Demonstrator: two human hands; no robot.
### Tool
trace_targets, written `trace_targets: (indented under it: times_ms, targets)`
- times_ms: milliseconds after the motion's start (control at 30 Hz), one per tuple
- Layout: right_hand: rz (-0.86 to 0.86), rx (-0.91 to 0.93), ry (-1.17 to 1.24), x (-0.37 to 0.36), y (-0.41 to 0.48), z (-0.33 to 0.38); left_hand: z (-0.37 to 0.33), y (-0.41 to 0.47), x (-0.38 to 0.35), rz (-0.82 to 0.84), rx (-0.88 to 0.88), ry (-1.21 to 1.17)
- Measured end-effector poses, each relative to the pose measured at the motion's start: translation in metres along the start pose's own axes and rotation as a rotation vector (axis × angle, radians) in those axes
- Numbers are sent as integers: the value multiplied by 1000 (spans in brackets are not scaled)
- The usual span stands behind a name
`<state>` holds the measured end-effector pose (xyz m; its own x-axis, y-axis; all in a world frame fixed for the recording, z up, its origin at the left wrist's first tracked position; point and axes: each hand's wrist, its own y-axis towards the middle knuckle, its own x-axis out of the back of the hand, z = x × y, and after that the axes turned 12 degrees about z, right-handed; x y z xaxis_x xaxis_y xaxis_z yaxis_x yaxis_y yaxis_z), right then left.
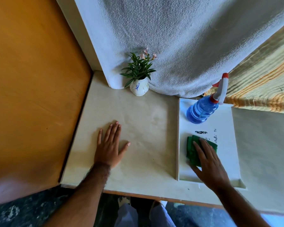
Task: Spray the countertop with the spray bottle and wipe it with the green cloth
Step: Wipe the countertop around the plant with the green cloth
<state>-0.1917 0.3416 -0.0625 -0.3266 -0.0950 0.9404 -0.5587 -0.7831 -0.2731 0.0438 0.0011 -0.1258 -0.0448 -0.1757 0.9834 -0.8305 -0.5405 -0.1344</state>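
While the right hand [210,164] lies flat on the cloth [195,151] at lower right of frame, fingers spread and pressing down, not pinching, the left hand [109,145] rests palm-down, fingers spread, on the bare bench [146,128] at centre-left, holding nothing. Cloth is green, folded, and sits inside a shallow white tray [226,145] w/ a raised rim, right of centre. Bottle [203,108] stands upright at the tray's upper end, apart from the cloth; blue, red-and-white trigger head, looks well filled w/ liquid. Dark smudges [201,132] mark the tray floor just above the cloth.

Step in hand, as I judge it: wiping, or getting the cloth under the palm to start. To do it well: keep the palm flat, even pressure, overlapping strokes, and work toward the smudges rather than around them. Can't tell if the surface is wet, so can't say whether spraying is done; if dry, spray first. Left hand bracing on the bench is good for balance.

Other container: small white pot [139,87] at upper centre, holding a green plant w/ pale pink flowers, up against the grey drape [187,38]. Keep strokes clear of it.
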Motion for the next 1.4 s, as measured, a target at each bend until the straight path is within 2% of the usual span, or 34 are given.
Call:
trace_targets:
  times_ms: [267,367,533,633,733,1000,1167,1400]
  targets:
    - [0,-17,70,0,4,-6,0,-1,-1,-14,-8,-6]
    - [-55,-39,110,10,6,4,-1,-1,0,-10,-7,-17]
    - [-178,262,137,41,51,62,-1,2,0,-8,4,-24]
    - [-215,479,57,55,100,108,1,2,-2,7,0,-23]
    - [-218,621,-45,67,152,141,1,2,-3,-10,-3,-23]
    - [-277,682,-250,82,237,160,-1,2,-1,11,4,-13]
    - [-228,701,-304,79,254,153,-1,2,0,38,14,-2]
    - [-86,651,-224,70,256,158,0,3,0,33,14,7]
